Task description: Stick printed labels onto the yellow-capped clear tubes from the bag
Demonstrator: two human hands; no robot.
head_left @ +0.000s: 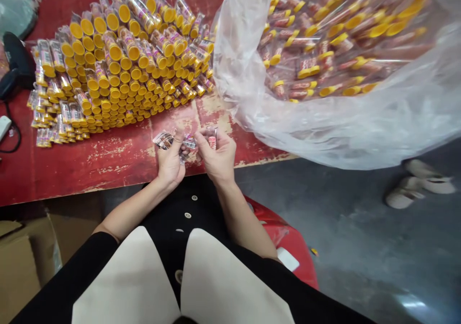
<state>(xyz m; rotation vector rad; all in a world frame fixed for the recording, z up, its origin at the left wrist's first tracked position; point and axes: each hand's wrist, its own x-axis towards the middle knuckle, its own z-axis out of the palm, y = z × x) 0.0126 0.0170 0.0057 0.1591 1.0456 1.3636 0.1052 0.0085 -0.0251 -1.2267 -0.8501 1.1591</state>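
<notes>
Close to the table's front edge, my left hand [170,164] is closed, its thumb pressing on printed clear plastic wrappers [163,140]. A piece of the printed film with a barcode stretches from it towards my right hand [220,160]. That hand is curled around a small clear tube [212,141] with a red label, and its thumb and forefinger meet near the film. The tube's lower end is hidden by the palm. Beyond my hands lies a big pile of wrapped tubes with yellow caps [118,81], most cap ends facing me.
A large clear bag [306,132] full of yellow-capped tubes stands at the right, overhanging the worn red table [118,163]. A black scanner-like device [18,62] with a cable is at the far left. Below are cardboard boxes [18,261], a red stool [295,247] and shoes [403,192].
</notes>
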